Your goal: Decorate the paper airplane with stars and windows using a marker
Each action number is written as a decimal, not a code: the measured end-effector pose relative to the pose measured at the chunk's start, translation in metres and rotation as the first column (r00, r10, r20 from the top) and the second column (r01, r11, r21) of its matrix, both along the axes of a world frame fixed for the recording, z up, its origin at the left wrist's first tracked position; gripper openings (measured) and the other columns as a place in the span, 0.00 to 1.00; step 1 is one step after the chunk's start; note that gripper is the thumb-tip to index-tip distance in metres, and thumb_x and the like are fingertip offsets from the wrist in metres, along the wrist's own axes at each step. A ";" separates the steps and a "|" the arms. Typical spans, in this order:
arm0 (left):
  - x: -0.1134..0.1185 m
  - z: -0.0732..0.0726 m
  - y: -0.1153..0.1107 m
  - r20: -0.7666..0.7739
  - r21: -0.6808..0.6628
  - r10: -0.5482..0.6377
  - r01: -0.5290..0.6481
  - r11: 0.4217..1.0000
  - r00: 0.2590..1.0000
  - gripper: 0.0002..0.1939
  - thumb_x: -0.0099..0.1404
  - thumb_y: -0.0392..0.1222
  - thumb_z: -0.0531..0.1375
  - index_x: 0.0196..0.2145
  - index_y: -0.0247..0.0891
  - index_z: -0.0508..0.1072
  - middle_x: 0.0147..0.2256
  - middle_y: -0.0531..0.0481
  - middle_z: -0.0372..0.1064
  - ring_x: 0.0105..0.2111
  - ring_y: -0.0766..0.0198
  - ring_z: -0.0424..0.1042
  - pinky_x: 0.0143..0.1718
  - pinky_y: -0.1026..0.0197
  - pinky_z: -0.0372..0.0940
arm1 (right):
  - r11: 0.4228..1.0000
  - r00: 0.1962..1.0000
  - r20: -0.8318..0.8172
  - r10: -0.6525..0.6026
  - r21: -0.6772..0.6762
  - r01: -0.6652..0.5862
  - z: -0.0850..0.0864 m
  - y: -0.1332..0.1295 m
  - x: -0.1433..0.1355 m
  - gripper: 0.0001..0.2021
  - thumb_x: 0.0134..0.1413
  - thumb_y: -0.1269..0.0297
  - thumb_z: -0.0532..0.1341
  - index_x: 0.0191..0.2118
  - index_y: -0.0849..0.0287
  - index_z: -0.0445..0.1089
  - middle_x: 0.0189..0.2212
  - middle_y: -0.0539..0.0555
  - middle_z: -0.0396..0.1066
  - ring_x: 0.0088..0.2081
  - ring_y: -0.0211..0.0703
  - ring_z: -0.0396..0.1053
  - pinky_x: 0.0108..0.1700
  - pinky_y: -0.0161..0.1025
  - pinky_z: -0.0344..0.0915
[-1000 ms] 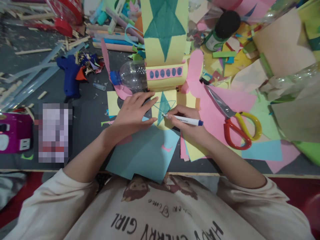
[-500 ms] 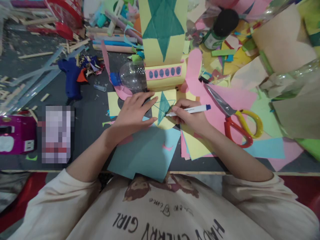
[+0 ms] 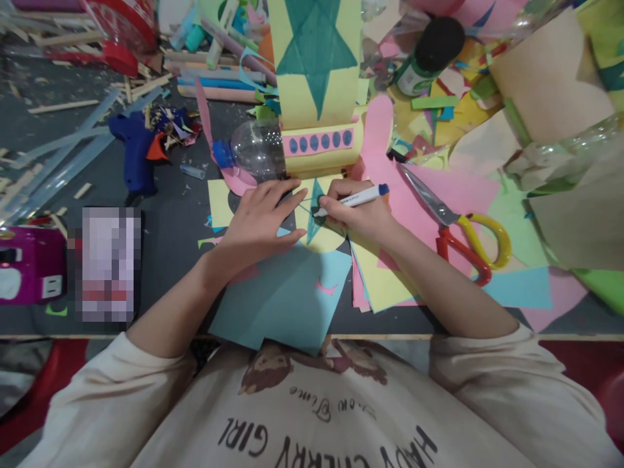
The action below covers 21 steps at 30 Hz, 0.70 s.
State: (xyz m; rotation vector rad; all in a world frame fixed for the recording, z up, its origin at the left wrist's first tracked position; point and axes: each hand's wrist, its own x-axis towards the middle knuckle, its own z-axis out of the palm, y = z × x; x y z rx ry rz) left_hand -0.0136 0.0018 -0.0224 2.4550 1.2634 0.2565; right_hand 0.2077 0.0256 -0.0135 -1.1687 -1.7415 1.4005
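1. My left hand (image 3: 263,214) is spread out, palm down and gripping nothing, its fingertips at the left edge of the near yellow panel (image 3: 331,242).
2. My right hand (image 3: 358,209) is closed around a white marker (image 3: 363,196), pinching it near the tip; its blue end points to the right.
3. The marker tip is at the green star (image 3: 315,227) on that panel, between my two hands. The star is partly coloured in; bare yellow shows inside its outline on the left.
4. Just beyond lies a clear plastic bottle (image 3: 258,148) on its side, its blue cap (image 3: 223,154) to the left and yellow paper around its right part. A pink strip with blue ovals (image 3: 319,142) runs along that paper.
5. On the far side of the bottle is another yellow panel, with a larger green star (image 3: 318,58) filled in.
6. Nearer me, a blue-grey sheet (image 3: 287,299) reaches over the near edge of the dark counter (image 3: 166,253).
7. To the right, scissors (image 3: 496,240) with red and yellow handles lie on coloured paper, near my right forearm.
8. To the left sits a blue glue gun (image 3: 136,159), well apart from my left hand.
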 end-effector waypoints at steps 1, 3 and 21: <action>0.000 0.000 0.000 0.001 0.006 -0.006 0.005 1.000 1.000 0.32 0.73 0.56 0.56 0.68 0.38 0.65 0.67 0.38 0.61 0.64 0.43 0.59 0.65 0.44 0.55 | 1.000 1.000 0.026 -0.008 -0.004 0.009 0.000 0.000 0.000 0.17 0.55 0.66 0.60 0.20 0.53 0.54 0.17 0.45 0.57 0.22 0.34 0.56 0.27 0.37 0.51; -0.001 -0.002 0.000 0.005 0.017 -0.011 0.011 1.000 1.000 0.32 0.73 0.57 0.55 0.68 0.38 0.65 0.67 0.38 0.61 0.64 0.43 0.59 0.65 0.44 0.55 | 0.999 0.997 0.068 -0.022 -0.028 0.024 0.000 -0.001 0.000 0.17 0.52 0.69 0.59 0.19 0.53 0.52 0.16 0.44 0.55 0.22 0.34 0.53 0.26 0.37 0.49; -0.003 -0.004 -0.001 0.034 0.048 -0.023 0.022 0.999 0.999 0.35 0.74 0.64 0.51 0.68 0.38 0.65 0.66 0.36 0.63 0.64 0.42 0.61 0.65 0.42 0.56 | 0.998 0.999 0.038 -0.032 -0.052 0.034 0.002 -0.001 0.000 0.16 0.52 0.70 0.58 0.19 0.54 0.53 0.16 0.44 0.55 0.22 0.34 0.55 0.27 0.37 0.51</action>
